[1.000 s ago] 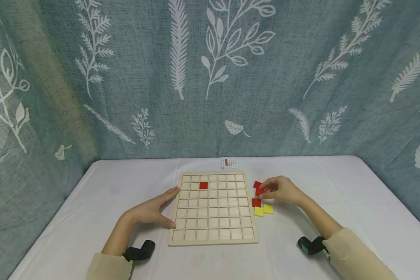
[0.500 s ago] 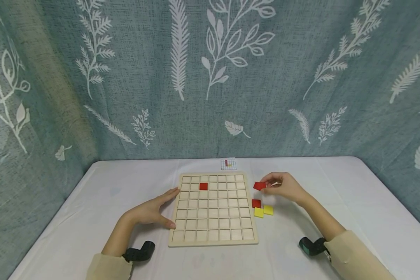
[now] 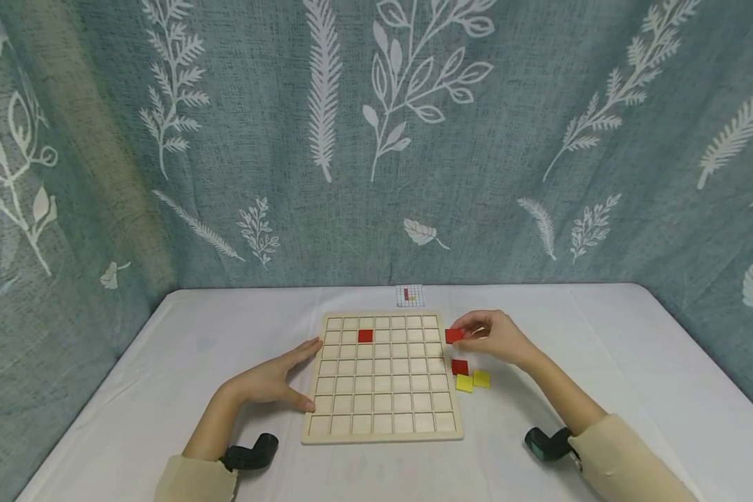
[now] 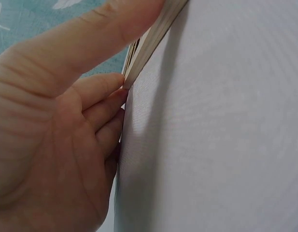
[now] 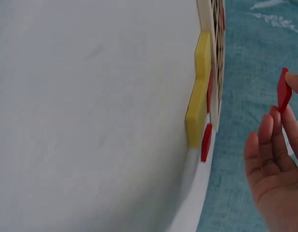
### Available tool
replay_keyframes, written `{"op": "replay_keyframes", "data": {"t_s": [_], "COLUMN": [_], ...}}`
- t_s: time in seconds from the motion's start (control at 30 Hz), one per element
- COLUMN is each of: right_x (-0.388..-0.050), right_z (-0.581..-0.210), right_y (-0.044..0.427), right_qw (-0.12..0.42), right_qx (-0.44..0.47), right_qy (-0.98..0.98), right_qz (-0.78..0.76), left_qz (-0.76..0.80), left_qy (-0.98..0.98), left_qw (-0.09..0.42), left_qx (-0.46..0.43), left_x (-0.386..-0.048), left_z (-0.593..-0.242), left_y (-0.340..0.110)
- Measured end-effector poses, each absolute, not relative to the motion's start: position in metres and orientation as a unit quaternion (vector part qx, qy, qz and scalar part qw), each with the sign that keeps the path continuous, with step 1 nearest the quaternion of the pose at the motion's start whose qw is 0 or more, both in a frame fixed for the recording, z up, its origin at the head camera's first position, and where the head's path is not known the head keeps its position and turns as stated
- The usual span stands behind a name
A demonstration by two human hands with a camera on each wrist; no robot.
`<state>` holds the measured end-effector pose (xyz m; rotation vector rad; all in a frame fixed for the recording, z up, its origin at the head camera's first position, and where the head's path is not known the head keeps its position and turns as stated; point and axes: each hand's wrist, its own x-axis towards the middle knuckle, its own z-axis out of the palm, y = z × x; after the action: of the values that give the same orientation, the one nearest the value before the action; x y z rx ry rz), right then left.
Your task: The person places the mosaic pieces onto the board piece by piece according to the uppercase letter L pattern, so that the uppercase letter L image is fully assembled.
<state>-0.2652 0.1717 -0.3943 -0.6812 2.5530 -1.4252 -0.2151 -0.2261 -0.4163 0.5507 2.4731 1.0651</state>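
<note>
My left hand (image 3: 270, 376) rests against the left edge of a wooden grid board (image 3: 383, 438), fingers and thumb spread. In the left wrist view, the thumb and fingertips touch the board's rim (image 4: 151, 46). My right hand (image 3: 498, 340) pinches a red square tile (image 3: 454, 336) just beside the board's right edge. The right wrist view shows that tile (image 5: 283, 91) raised off the table between thumb and fingers. One red tile (image 3: 365, 336) lies in a cell of the second row from the back.
Right of the board lie a red tile (image 3: 460, 367) and two yellow tiles (image 3: 464, 383). Another loose red tile (image 5: 206, 142) shows in the right wrist view. A small card with a coloured grid (image 3: 410, 295) lies behind the board on the white tablecloth (image 3: 226, 321).
My right hand has picked up a red tile from the loose ones and moved it left, towards the board's right edge. My left hand has stayed at the board.
</note>
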Motion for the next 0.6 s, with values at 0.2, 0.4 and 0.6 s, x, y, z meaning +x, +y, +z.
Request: {"op": "replay_keyframes", "data": {"t_s": [0.2, 0.4, 0.6], "right_x": [-0.263, -0.266, -0.262], "right_z": [-0.388, -0.390, -0.388], "right_y": [0.152, 0.136, 0.115], "right_qw": [0.066, 0.066, 0.057], "right_qx": [-0.238, -0.262, -0.296], "right_qy": [0.854, 0.849, 0.853], "right_qz": [-0.458, -0.453, -0.426], "left_qz": [0.381, 0.386, 0.386], "left_qy": [0.883, 0.881, 0.881], "left_qw": [0.197, 0.199, 0.199], "left_qx": [0.192, 0.189, 0.188], "left_x": [-0.215, -0.215, -0.215], "left_z": [-0.416, -0.416, -0.415], "left_y": [-0.226, -0.226, -0.226]}}
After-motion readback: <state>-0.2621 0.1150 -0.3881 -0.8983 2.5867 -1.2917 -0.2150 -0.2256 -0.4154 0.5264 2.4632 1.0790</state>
